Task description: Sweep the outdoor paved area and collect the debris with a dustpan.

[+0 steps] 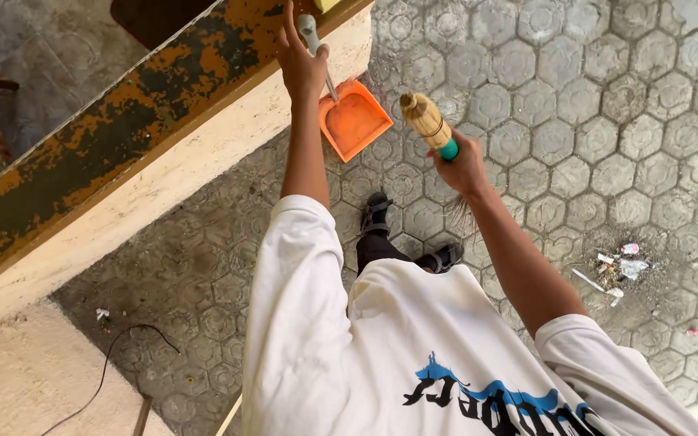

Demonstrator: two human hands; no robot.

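Sweeping, tools in hand: dustpan (355,119) and broom (430,125) raised above the floor (607,97).
Left hand (300,64) closed on the dustpan's handle, right hand (462,165) closed on the broom; next likely calls for lowering both toward the litter pile (617,270) at 4 o'clock.

Hard daylight is thrown across the hexagonal paving (607,121), which is washed pale toward the right, while a soft-edged band of shade is cast along the foot of the low wall (163,178). The white shirt (414,339) is close to blown out, and straight lines are bowed by wide-angle distortion near the edges. Focus is held sharp throughout, with only slight softness noted in the corners.
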